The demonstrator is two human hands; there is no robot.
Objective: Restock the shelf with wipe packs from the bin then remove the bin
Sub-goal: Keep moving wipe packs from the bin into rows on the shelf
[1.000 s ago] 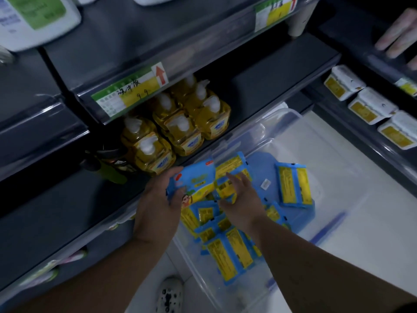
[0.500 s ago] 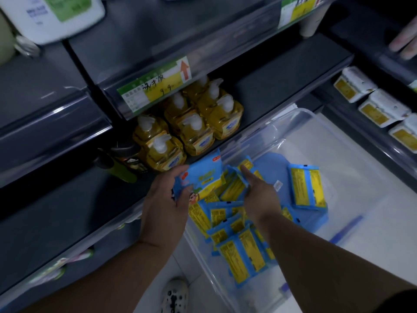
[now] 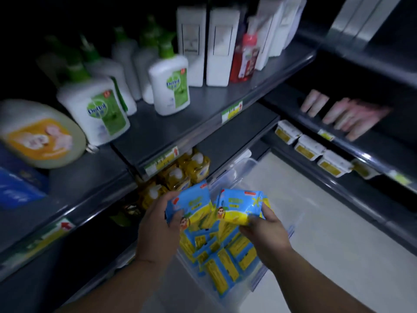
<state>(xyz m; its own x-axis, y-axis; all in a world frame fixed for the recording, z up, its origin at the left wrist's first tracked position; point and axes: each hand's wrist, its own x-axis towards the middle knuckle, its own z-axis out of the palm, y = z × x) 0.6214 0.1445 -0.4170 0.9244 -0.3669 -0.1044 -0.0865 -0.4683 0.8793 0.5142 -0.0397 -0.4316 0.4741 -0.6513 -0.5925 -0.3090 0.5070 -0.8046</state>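
Left hand [image 3: 158, 224] grips a blue-yellow wipe pack [image 3: 191, 203], fingers curled round its left edge, thumb on the front. Right hand [image 3: 266, 231] pinches a second pack [image 3: 242, 205] by its lower right corner, fingers wrapped under. Both packs are up above the bin [image 3: 248, 164], near edges almost touching.

Change from half a second ago: the right hand was down among the packs inside the bin and is now raised with a pack of its own. The left hand holds its pack as before, only higher. The view has also tilted up.

Loose packs [image 3: 222, 254] lie heaped in the near end of the bin, under the hands; the far end shows bare plastic. The bin sits on pale floor [image 3: 327, 222].

Just left of the bin, yellow pump bottles [image 3: 194, 168] stand on a low shelf [image 3: 234, 136]. One level above, left of the bin, are white bottles [image 3: 169, 84] with green labels. Right of the bin, white tubs [image 3: 308, 147] line a shelf edge. Blurred pink shapes above those, cannot tell what.
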